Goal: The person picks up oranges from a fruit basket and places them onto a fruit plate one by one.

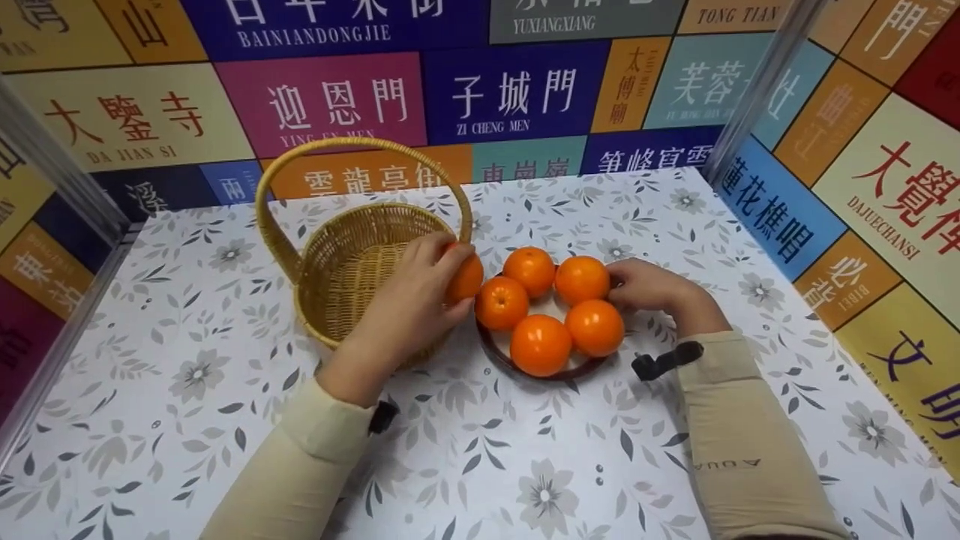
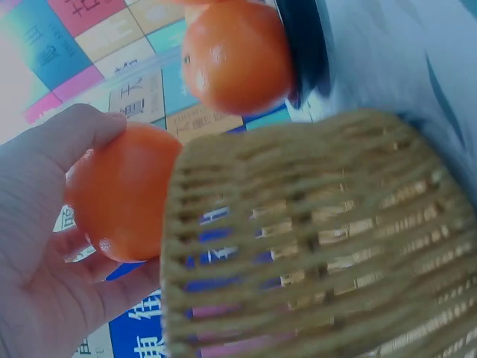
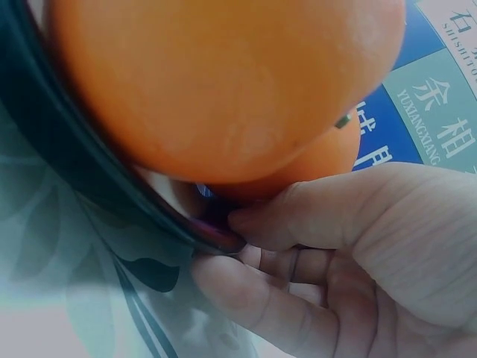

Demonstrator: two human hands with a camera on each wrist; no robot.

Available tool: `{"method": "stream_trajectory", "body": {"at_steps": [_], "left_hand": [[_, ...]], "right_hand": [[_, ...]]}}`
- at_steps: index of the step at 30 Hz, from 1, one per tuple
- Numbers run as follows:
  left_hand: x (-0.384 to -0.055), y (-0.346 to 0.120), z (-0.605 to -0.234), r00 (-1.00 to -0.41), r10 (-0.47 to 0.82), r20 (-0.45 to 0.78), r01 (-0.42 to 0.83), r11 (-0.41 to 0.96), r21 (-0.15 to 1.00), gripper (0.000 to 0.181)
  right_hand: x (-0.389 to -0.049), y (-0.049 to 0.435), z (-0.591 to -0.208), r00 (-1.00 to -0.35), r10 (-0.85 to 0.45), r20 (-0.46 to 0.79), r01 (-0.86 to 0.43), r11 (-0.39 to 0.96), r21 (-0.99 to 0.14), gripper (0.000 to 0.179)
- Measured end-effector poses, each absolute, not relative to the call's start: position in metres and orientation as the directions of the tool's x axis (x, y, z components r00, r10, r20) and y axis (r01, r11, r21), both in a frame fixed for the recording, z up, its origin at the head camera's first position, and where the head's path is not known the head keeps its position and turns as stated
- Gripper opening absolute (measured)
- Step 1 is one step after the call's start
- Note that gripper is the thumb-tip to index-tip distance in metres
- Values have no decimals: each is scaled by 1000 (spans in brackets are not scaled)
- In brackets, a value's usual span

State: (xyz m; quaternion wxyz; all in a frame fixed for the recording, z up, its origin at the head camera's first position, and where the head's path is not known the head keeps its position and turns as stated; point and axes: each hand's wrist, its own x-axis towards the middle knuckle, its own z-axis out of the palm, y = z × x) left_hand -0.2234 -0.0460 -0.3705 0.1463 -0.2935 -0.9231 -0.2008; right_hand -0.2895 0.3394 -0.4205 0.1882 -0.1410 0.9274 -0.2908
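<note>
My left hand grips an orange beside the right rim of a wicker basket with a tall arched handle. In the left wrist view the fingers and thumb curl round that orange, close to the basket's woven wall. Several more oranges sit in a ring on a dark-rimmed round plate to the basket's right. My right hand is at the plate's right edge. Seen from the right wrist, its thumb and fingers pinch the dark rim just below an orange.
A white tablecloth with grey flowers and leaves covers the table. Panels with colourful printed signs stand along the back and both sides. The basket's handle arches above its opening.
</note>
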Motion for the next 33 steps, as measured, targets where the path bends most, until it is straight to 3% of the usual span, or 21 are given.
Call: {"method": "stream_trajectory", "body": {"at_steps": [16, 33], "left_hand": [[-226, 1, -375, -710, 563, 422, 698, 644, 315, 57], [-238, 46, -388, -726, 597, 342, 688, 621, 376, 59]], "right_hand": [[-287, 342, -420, -895, -337, -292, -110, 802, -587, 34], [-290, 342, -421, -887, -387, -253, -167, 778, -606, 33]]}}
